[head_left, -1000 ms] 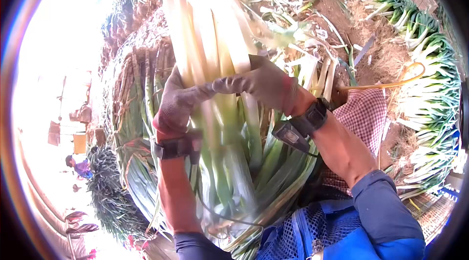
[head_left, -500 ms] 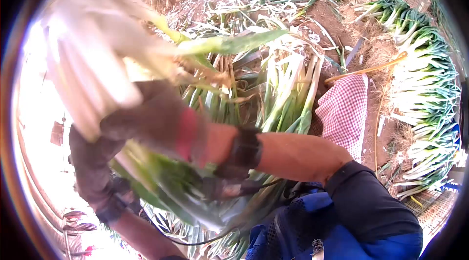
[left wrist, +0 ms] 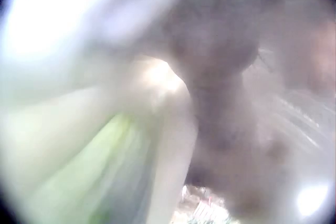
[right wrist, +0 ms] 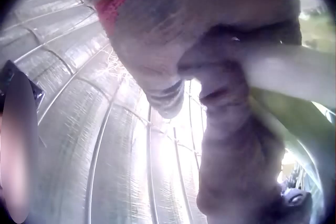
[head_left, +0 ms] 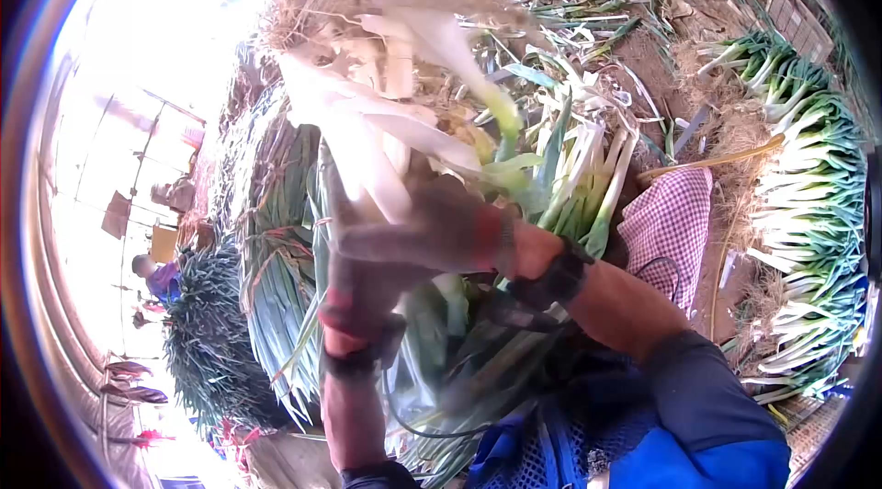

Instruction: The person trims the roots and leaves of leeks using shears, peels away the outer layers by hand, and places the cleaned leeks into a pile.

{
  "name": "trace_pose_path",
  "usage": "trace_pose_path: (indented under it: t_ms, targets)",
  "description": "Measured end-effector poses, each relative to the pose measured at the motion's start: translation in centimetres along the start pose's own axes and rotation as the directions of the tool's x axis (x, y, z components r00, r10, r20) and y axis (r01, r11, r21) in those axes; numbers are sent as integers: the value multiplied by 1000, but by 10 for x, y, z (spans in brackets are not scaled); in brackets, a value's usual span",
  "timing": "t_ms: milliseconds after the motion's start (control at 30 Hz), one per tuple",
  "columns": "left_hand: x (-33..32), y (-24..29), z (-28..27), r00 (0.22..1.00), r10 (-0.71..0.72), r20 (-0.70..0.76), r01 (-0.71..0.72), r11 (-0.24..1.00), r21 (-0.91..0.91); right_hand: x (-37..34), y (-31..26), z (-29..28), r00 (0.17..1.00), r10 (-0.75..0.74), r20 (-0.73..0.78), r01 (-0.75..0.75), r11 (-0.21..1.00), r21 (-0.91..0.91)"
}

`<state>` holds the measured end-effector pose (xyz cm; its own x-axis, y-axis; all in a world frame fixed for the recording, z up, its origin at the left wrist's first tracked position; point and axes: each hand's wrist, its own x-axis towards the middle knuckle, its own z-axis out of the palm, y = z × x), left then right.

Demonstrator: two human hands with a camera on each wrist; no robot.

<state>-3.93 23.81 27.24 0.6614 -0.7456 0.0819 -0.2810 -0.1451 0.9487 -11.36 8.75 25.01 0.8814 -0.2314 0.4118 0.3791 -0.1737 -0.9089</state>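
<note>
Both gloved hands grip one bundle of leeks [head_left: 367,163] between them in the head view, the white shanks and hairy roots pointing up and away. The left hand [head_left: 363,282] is under and beside the right hand [head_left: 432,227], and the two touch. Green leaves hang below the hands, partly hidden by the forearms. In the right wrist view, the gloved fingers [right wrist: 226,92] curl round a pale stalk [right wrist: 294,71]. The left wrist view is blurred; a dark glove [left wrist: 220,40] lies against pale green stalks [left wrist: 79,166].
A row of leeks [head_left: 808,213] lies along the right. Nearer are a checked cloth [head_left: 675,222], a yellow strap [head_left: 717,160] and loose leeks [head_left: 588,176]. Large leek piles [head_left: 280,259] stand at the left, with a person [head_left: 161,278] beyond. Leaf scraps cover the ground behind.
The hands and bundle swung to the left, then came back toward the middle. The bundle's roots now show at the top, and its shanks are splayed and tilted.
</note>
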Motion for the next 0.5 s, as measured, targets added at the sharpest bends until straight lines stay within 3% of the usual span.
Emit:
trace_pose_path:
  t_ms: [67,167,333,400,433,500]
  targets:
    - [6,-11,7,988,154,-10,-147,958,246,3,-5,-17,948,210,238,-161,965,-208]
    - [14,-22,16,958,286,-9,-253,863,437,5,-8,-27,935,238,265,-154,941,-302]
    - [30,-41,21,944,314,-101,-234,855,463,8,10,-17,965,187,184,-132,952,-276]
    - [35,-48,16,954,275,-117,-239,938,252,7,8,-19,975,173,142,-125,948,-294]
    - [36,-50,14,955,275,-115,-239,938,253,6,6,-26,962,205,179,-154,953,-262]
    - [41,-40,13,983,66,-171,-76,996,-52,-5,-11,-43,949,237,209,-188,955,-228]
